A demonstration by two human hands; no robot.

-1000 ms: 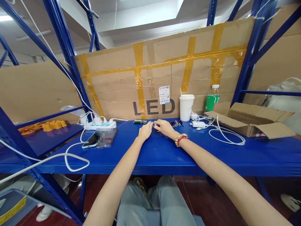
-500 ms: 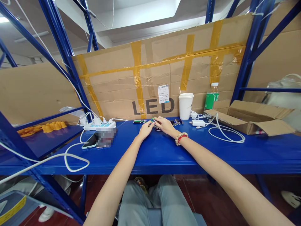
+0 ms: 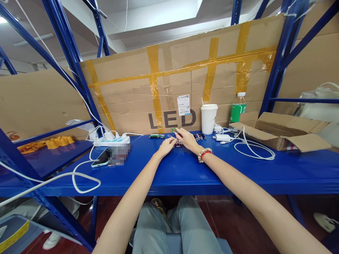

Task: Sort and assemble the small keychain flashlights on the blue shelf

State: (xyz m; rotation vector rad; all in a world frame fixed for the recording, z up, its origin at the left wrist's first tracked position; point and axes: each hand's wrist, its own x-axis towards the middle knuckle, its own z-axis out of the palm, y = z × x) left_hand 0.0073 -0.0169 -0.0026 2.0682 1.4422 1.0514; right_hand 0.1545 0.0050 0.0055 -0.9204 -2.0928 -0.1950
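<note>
My left hand rests low over the middle of the blue table, its fingers drawn together near my right fingertips. What they pinch, if anything, is too small to make out. My right hand, with a beaded bracelet and a red cord at the wrist, is bent over from the right. A thin green loop sticks out just past its fingertips. Small dark and shiny pieces lie under and between both hands, partly hidden. Several slim green and dark pieces lie left of them, and more small pieces to the right.
A white lidded cup, a green-labelled bottle, white cables with an adapter and an open cardboard box stand to the right. At left are a power strip and a phone. Taped cardboard closes the back.
The fingers of both hands have shifted slightly. The green loop, low between the fingertips before, now shows farther out past my right fingers, and my left fingertips have moved a little right and toward me.
</note>
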